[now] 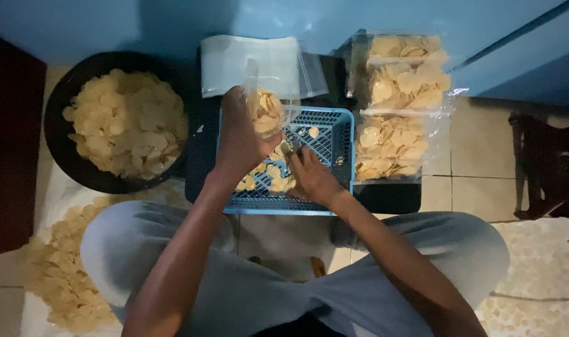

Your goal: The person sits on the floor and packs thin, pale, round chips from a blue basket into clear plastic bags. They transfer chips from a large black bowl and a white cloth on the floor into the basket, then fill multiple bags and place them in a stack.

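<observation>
Left hand clamps a part-filled clear bag over the blue basket, right hand pinches crackers there; two filled bags done, black tub remains heaped

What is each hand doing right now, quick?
Left hand: closed, holding up a clear bag partly filled with crackers.
Right hand: in the blue basket, fingers on loose crackers; grip cannot be told.
</observation>
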